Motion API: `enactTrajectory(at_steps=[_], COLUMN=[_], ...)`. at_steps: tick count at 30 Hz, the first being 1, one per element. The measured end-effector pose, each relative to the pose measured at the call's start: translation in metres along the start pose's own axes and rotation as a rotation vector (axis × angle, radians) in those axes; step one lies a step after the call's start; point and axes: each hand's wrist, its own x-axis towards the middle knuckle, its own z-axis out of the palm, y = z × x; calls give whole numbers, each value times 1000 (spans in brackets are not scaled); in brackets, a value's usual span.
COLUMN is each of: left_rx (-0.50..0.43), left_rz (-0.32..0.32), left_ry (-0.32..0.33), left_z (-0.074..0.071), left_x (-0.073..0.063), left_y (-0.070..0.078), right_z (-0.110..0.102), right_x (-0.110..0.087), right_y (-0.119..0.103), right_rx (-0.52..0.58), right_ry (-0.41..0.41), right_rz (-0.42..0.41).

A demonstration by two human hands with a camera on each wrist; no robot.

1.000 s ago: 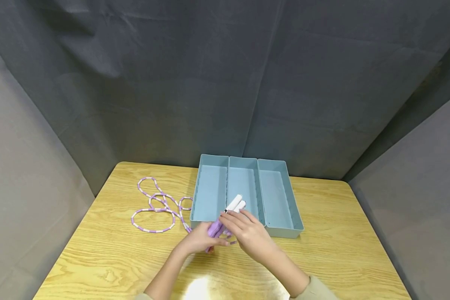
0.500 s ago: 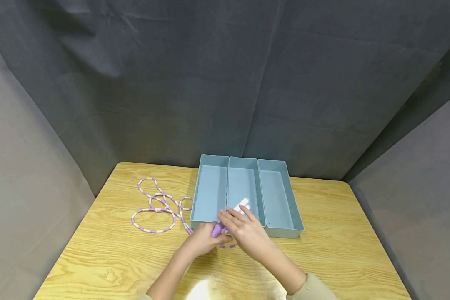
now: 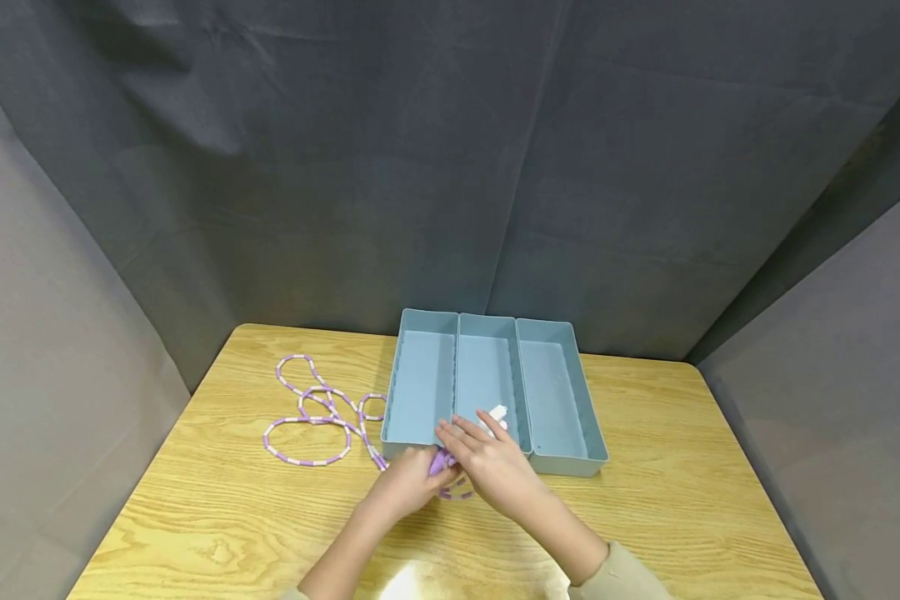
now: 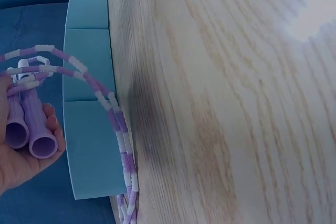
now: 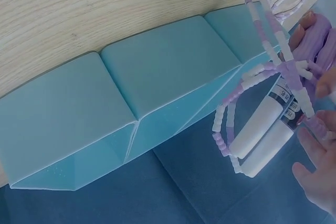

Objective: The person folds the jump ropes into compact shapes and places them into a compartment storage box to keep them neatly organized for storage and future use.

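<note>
A purple-and-white beaded jump rope (image 3: 306, 463) runs from loose loops on the table up to the hands. My left hand (image 3: 407, 482) grips its two handles side by side, just in front of the tray. In the left wrist view the purple handles (image 4: 34, 121) show their hollow ends. The right wrist view shows their white ends (image 5: 268, 137), with dark printed labels and turns of cord around them. My right hand (image 3: 495, 467) lies over the handles, its fingertips on the cord (image 5: 299, 95); its thumb is hidden in the head view.
A blue tray (image 3: 570, 460) with three long compartments stands right behind the hands. Loops of cord lie on the wooden table (image 3: 195, 517) to its left. Grey cloth (image 3: 450, 167) hangs behind the table and at both sides.
The handles have shifted right and turned flatter, and more of them is covered by my right hand. Both hands moved slightly; the loops on the table stayed put.
</note>
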Motion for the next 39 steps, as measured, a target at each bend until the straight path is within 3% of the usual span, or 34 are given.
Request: enactTrajectory(at_steps=[5, 8, 17, 24, 29, 34, 39], left_rx=[9, -10, -96, -115, -148, -177, -223], left_rz=[-13, -29, -123, -169, -193, -207, -223], left_ry=[-23, -73, -281, -384, -421, -414, -412], left_z=[-1, -6, -40, -57, -63, -68, -69], left_x=[-1, -2, -4, -3, -3, -4, -5], left_y=[1, 1, 7, 8, 9, 7, 3], right_z=[0, 1, 13, 18, 19, 21, 24], right_x=[-1, -3, -9, -10, -10, -12, -15], right_y=[2, 5, 12, 11, 8, 10, 15], right_rx=[-23, -51, -94, -95, -118, -132, -95], right_ry=[-21, -26, 83, 109, 78, 47, 89], right_rz=[4, -6, -58, -17, 44, 133, 179])
